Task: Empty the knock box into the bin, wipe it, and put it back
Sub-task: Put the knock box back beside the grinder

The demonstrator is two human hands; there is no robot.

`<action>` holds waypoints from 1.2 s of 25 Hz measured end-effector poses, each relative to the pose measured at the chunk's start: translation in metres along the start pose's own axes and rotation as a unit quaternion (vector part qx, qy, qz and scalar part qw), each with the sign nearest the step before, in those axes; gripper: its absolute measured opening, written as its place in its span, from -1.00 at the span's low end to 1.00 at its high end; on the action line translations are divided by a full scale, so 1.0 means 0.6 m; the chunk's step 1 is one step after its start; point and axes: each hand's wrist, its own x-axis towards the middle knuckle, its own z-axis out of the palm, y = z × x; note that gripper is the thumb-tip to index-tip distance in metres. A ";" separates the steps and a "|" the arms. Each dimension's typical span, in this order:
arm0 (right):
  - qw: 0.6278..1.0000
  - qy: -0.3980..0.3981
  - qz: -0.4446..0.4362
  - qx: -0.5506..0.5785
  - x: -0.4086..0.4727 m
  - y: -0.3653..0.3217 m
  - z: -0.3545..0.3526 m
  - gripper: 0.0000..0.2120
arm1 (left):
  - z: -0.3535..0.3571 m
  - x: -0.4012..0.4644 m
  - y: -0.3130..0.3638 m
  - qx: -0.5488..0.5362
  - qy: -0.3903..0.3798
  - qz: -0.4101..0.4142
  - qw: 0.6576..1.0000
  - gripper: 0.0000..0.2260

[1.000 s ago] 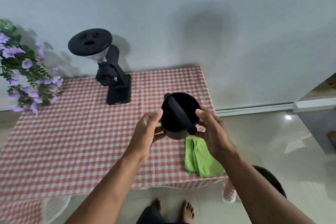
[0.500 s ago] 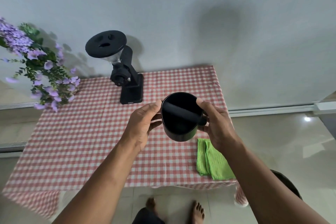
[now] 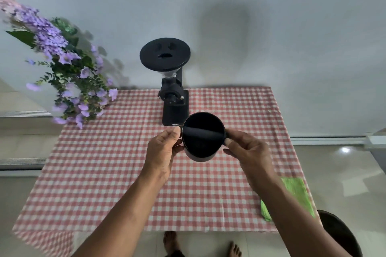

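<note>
The black round knock box (image 3: 201,140) with its cross bar is held upright over the middle of the checked table, just in front of the grinder. My left hand (image 3: 164,151) grips its left rim and wall. On the other side my right hand (image 3: 247,152) pinches the right end of the bar and the rim. Inside, the box looks dark and I cannot tell its contents. A folded green cloth (image 3: 296,192) lies at the table's front right corner, partly behind my right forearm. The dark bin (image 3: 336,233) stands on the floor at the lower right.
A black coffee grinder (image 3: 173,89) stands at the back middle of the red-and-white checked table (image 3: 94,169). Purple flowers (image 3: 69,73) hang over the back left corner. A grey wall runs behind. My bare feet (image 3: 171,242) show under the front edge.
Both hands have carried the knock box leftward and toward the grinder, away from the green cloth. The view has swung right, so table and grinder now sit nearer the centre.
</note>
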 end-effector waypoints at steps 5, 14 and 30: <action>0.999 0.021 0.037 -0.014 0.024 0.032 0.097 -0.79 | -0.105 0.041 -0.001 0.016 0.004 -0.038 0.999 -0.82; 0.983 0.100 0.154 0.010 0.107 0.108 0.199 -0.85 | -0.204 0.135 -0.025 0.151 0.014 -0.084 0.985 -0.86; 0.972 0.126 0.199 -0.004 0.227 0.158 0.223 -0.86 | -0.196 0.271 -0.080 0.209 0.053 -0.131 0.968 -0.76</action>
